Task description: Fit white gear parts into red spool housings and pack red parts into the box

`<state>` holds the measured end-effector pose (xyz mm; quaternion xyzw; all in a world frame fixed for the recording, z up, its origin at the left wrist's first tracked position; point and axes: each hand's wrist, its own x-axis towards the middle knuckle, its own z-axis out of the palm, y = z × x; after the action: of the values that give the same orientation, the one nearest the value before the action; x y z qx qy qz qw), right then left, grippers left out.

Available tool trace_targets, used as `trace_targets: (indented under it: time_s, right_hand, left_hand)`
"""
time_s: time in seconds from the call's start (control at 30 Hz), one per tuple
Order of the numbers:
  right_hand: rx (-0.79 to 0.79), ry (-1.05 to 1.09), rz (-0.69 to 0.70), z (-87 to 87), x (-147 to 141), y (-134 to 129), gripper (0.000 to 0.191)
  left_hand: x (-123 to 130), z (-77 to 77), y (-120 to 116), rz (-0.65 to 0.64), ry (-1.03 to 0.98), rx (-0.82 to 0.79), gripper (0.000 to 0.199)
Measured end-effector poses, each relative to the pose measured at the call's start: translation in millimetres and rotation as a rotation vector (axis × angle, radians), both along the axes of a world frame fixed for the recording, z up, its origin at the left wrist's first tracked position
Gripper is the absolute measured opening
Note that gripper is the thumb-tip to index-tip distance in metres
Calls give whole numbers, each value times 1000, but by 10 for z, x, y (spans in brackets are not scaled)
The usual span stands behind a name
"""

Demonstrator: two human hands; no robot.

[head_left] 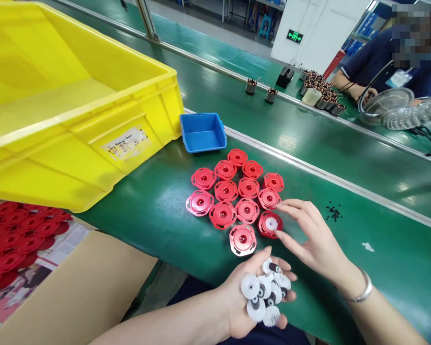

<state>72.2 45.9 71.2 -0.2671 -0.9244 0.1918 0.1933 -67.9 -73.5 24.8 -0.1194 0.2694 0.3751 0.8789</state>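
My left hand (242, 297) is cupped palm up around a pile of white plastic gears (272, 293), some with dark grey hubs. Beyond it, several red round plastic housings (225, 190) stand grouped on the green bench. One red housing (262, 231) at the near right of the group has a white gear (271, 224) sitting in its centre. My right hand (309, 235) is beside that housing, thumb and fingers apart. Its thumb tip is at the housing's right edge, and its fingertips are by the red housing (269, 198) just behind. I see nothing held in it.
A blue tray (203, 149) and a large yellow crate (136, 139) stand at the left. Below the crate, a cardboard box (93, 278) holds more red parts (17, 235). Small black pieces (333, 211) and white bits (368, 247) lie right. Across the rail, a person (384, 72) sits near copper-wound parts (319, 88).
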Motion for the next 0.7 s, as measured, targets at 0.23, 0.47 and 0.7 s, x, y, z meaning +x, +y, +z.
trace_targets:
  time_s: [0.23, 0.47, 0.7]
  right_hand:
    - [-383, -57, 447, 245, -71, -394, 50]
    - [-545, -49, 305, 233, -33, -498, 18]
    - [-535, 67, 207, 171, 148, -388, 18]
  left_hand:
    - [98, 97, 48, 124, -17, -53, 31]
    - [137, 114, 50, 47, 105, 6, 37]
    - [-13, 95, -42, 69, 112, 200, 31]
